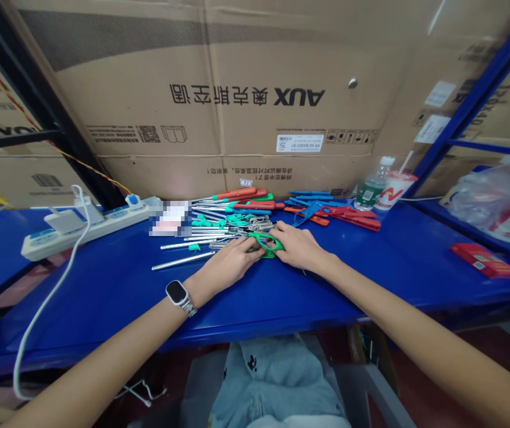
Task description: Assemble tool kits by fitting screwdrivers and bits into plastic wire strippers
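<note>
Both hands meet over the blue table, on a green plastic handle with a loop [267, 242]. My left hand [232, 261], wearing a watch on its wrist, has its fingers closed on the left end. My right hand [302, 246] grips the right side with bent fingers. Just beyond them lie assembled stick lighters with orange and red handles [237, 193], loose metal tubes [183, 260] and small teal plastic pieces [210, 222]. Red handle pieces [355, 219] and blue handle pieces [312, 213] are piled beyond my right hand. My fingers hide part of the green handle.
A white power strip [98, 229] with plugs and cables lies at the left. At the back right stand a water bottle [373, 187] and a paper cup with a straw [393, 191]. A red packet [484, 260] lies farther right. A large cardboard sheet [246, 131] walls the back.
</note>
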The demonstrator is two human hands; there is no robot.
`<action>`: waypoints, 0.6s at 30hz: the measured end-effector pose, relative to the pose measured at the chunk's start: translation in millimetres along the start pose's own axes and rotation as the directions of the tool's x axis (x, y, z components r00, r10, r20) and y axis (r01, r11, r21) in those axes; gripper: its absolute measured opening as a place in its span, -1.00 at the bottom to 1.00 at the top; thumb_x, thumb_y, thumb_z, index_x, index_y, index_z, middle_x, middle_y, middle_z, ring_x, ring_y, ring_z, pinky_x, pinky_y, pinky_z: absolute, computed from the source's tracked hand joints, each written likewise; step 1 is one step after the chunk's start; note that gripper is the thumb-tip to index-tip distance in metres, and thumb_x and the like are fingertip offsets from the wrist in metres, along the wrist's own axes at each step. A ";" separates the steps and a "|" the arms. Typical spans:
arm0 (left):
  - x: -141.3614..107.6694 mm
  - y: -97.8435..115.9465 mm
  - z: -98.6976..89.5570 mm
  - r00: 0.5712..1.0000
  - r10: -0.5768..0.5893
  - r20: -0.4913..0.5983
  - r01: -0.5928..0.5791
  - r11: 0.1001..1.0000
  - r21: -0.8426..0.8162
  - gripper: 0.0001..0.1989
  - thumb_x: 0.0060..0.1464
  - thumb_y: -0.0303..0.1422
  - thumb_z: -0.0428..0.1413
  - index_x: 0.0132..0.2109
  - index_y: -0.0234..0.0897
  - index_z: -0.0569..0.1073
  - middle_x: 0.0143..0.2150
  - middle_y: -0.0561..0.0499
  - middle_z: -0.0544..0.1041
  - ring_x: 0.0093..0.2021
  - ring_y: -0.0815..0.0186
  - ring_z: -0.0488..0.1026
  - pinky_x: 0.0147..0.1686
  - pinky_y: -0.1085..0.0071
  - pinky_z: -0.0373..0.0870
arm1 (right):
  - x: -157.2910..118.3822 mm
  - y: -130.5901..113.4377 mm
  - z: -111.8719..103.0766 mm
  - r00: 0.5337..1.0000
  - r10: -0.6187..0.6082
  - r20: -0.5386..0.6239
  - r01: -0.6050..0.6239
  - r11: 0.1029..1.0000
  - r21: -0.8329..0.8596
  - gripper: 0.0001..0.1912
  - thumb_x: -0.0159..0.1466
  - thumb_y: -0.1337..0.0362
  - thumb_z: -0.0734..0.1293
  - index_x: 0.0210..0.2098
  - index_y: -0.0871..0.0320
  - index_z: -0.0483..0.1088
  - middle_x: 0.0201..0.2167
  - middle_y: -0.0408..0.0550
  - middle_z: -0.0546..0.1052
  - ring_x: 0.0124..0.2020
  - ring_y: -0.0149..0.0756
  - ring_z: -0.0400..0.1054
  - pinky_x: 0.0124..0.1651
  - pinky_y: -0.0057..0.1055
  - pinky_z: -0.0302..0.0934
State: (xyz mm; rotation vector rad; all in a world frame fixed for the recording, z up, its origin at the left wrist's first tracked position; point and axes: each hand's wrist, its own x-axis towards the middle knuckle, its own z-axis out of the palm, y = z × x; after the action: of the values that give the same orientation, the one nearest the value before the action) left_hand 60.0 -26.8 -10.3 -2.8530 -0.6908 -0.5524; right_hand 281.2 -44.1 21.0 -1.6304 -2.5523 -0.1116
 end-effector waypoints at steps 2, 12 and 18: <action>-0.5 0.4 -0.5 1.000 -0.016 0.002 0.016 1.000 -0.008 -0.65 0.47 -0.36 -0.10 0.18 -0.30 0.51 -0.02 -0.17 0.56 -0.06 0.14 0.52 -0.03 0.15 0.53 | 0.6 0.2 -0.1 1.000 0.003 0.007 -0.003 1.000 -0.009 -0.81 0.35 0.29 0.26 -0.05 0.11 0.40 0.01 0.04 0.45 -0.05 -0.17 0.41 -0.37 -0.37 0.05; -8.4 0.0 -3.1 1.000 0.016 -0.004 -0.016 1.000 0.026 -0.71 0.44 -0.42 -0.04 0.15 -0.31 0.50 0.10 -0.15 0.58 0.13 0.11 0.49 0.12 0.10 0.46 | 4.3 5.9 -4.9 0.996 0.023 -0.085 0.005 0.948 0.318 -0.51 0.35 -0.04 0.35 0.15 0.05 0.26 0.14 0.04 0.46 0.05 -0.07 0.44 -0.14 -0.30 0.22; -8.8 1.3 -3.2 0.999 -0.051 0.018 0.052 0.999 -0.002 -0.70 0.40 -0.46 0.00 0.20 -0.37 0.43 0.10 -0.16 0.56 0.13 0.12 0.48 0.17 0.13 0.41 | 18.5 12.6 -9.6 0.996 -0.024 -0.084 0.065 0.843 0.534 -0.48 0.36 -0.21 0.24 0.01 0.07 0.17 -0.04 0.04 0.49 -0.12 -0.12 0.42 -0.13 -0.23 0.23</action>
State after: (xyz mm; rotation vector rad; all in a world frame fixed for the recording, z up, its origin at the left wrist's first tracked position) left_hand 52.3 -32.3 -10.9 -2.8528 -0.7691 -0.5351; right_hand 285.5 -23.3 33.0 -1.3154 -2.2722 0.4898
